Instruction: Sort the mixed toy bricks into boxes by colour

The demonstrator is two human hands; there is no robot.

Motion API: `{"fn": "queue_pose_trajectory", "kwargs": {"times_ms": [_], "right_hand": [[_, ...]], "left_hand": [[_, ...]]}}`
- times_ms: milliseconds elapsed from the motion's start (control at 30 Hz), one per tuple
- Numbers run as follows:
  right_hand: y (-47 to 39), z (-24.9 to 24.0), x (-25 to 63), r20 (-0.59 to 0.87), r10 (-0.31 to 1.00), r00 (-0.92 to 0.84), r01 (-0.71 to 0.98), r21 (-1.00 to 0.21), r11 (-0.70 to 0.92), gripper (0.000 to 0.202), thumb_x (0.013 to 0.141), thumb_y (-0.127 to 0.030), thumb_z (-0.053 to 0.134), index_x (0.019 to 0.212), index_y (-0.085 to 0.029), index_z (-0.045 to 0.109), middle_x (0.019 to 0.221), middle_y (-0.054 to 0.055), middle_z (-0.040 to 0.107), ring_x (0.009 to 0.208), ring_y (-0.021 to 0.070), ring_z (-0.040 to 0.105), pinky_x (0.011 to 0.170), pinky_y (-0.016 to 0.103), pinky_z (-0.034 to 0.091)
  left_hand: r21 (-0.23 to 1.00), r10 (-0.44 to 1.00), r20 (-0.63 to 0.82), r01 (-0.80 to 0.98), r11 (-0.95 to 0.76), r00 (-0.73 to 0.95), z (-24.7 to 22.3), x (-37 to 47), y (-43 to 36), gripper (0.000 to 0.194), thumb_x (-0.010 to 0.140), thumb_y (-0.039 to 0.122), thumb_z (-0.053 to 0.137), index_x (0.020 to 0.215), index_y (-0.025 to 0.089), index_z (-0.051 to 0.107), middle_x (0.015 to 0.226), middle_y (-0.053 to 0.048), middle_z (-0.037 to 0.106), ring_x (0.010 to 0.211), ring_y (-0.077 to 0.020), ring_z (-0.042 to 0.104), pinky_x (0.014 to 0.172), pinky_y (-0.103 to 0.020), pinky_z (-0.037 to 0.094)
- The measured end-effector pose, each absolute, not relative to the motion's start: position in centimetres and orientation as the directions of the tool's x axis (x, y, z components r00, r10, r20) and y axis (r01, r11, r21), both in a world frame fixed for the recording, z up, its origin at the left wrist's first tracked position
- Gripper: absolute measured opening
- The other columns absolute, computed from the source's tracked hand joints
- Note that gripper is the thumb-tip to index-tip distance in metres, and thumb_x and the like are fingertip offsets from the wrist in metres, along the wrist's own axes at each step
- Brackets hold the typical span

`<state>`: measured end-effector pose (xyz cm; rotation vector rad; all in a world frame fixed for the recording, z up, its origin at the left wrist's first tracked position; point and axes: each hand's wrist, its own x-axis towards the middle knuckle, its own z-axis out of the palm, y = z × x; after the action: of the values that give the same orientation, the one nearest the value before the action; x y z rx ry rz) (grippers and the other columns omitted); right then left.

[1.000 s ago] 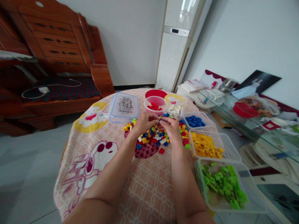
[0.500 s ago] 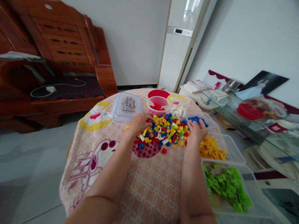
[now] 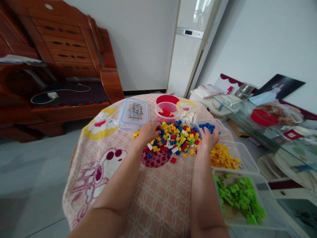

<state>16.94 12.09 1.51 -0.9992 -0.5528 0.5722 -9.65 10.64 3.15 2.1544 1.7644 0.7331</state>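
Relative to the frame one second earlier, the two hands had separated: they had met over the mixed brick pile (image 3: 177, 140), and now stood apart at its opposite ends. Relative to the half-second frame, both hands kept nearly the same positions.

The left hand (image 3: 148, 131) was at the left end of the pile, palm down, its fingers curled toward the bricks. Whether it gripped a brick could not be determined. The right hand (image 3: 208, 137) was between the pile and the blue-brick container (image 3: 225, 130), its fingers spread and released, overlapping the blue bricks (image 3: 205, 126) in view. Contact with them could not be confirmed.

The pile lay loose on the patterned tablecloth (image 3: 158, 198), mainly between the hands. A round tub (image 3: 167, 120) holding red bricks (image 3: 165, 113) stood behind it, with white bricks (image 3: 187, 116) just to the tub's right. The yellow bricks (image 3: 224, 158) and green bricks (image 3: 241, 196) occupied separate clear containers along the right side.
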Motion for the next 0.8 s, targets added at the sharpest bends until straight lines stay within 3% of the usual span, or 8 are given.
{"fn": "queue_pose_trajectory", "kwargs": {"times_ms": [167, 300, 433, 600, 700, 800], "right_hand": [[11.7, 1.9, 16.5, 0.174, 0.702, 0.691, -0.157, -0.911, 0.380, 0.076, 0.065, -0.034, 0.070, 0.139, -0.017, 0.061, 0.150, 0.013, 0.053, 0.116, 0.0262, 0.068, 0.092, 0.047, 0.065], [11.6, 2.0, 16.0, 0.147, 0.723, 0.675, -0.153, -0.931, 0.331, 0.071, 0.063, -0.034, 0.069, 0.131, -0.015, 0.066, 0.141, 0.015, 0.061, 0.094, 0.0226, 0.075, 0.077, 0.041, 0.068], [11.7, 2.1, 15.6, 0.118, 0.757, 0.643, -0.168, -0.942, 0.289, 0.062, 0.065, -0.034, 0.069, 0.125, -0.015, 0.070, 0.134, 0.015, 0.066, 0.079, 0.0201, 0.076, 0.065, 0.035, 0.067], [11.7, 2.0, 14.9, 0.106, 0.805, 0.584, -0.167, -0.955, 0.247, 0.061, 0.066, -0.037, 0.070, 0.120, -0.010, 0.072, 0.124, 0.018, 0.073, 0.071, 0.0220, 0.076, 0.055, 0.032, 0.063], [11.5, 1.9, 14.6, 0.122, 0.820, 0.560, -0.151, -0.958, 0.245, 0.060, 0.067, -0.039, 0.069, 0.119, -0.009, 0.073, 0.121, 0.019, 0.075, 0.069, 0.0235, 0.076, 0.054, 0.033, 0.062], [11.3, 1.9, 14.4, 0.150, 0.860, 0.488, -0.119, -0.964, 0.236, 0.055, 0.070, -0.041, 0.071, 0.115, -0.011, 0.074, 0.116, 0.017, 0.078, 0.070, 0.0238, 0.077, 0.057, 0.033, 0.063]], "left_hand": [[0.484, 0.971, 0.197, 0.848, -0.214, 0.133, 3.5, -9.5, 10.3, 0.016, 0.076, 0.016, 0.070, 0.089, 0.023, 0.076, 0.095, -0.006, 0.077, 0.092, -0.0273, 0.069, 0.081, -0.033, 0.050], [0.476, 0.970, 0.195, 0.851, -0.223, 0.145, 3.7, -9.5, 10.1, 0.016, 0.073, 0.014, 0.070, 0.086, 0.022, 0.075, 0.091, -0.006, 0.076, 0.089, -0.0269, 0.069, 0.078, -0.032, 0.049], [0.574, 0.963, 0.239, 0.782, -0.243, 0.124, 4.3, -9.5, 10.1, 0.016, 0.073, 0.016, 0.070, 0.087, 0.021, 0.078, 0.087, -0.004, 0.076, 0.084, -0.0233, 0.068, 0.078, -0.031, 0.049], [0.824, 0.952, 0.300, 0.487, -0.289, 0.057, 4.6, -9.4, 10.3, 0.025, 0.077, 0.033, 0.071, 0.093, 0.017, 0.081, 0.080, -0.002, 0.075, 0.071, -0.0165, 0.063, 0.070, -0.027, 0.048], [0.951, 0.971, 0.235, 0.195, -0.239, 0.042, 4.1, -9.2, 10.4, 0.031, 0.072, 0.041, 0.075, 0.089, 0.015, 0.077, 0.070, -0.001, 0.070, 0.060, -0.0130, 0.058, 0.058, -0.024, 0.043], [0.989, 0.989, 0.147, -0.018, -0.147, 0.025, 3.8, -9.0, 10.5, 0.036, 0.068, 0.045, 0.081, 0.087, 0.015, 0.073, 0.062, 0.001, 0.065, 0.053, -0.0107, 0.054, 0.051, -0.022, 0.039]]}}
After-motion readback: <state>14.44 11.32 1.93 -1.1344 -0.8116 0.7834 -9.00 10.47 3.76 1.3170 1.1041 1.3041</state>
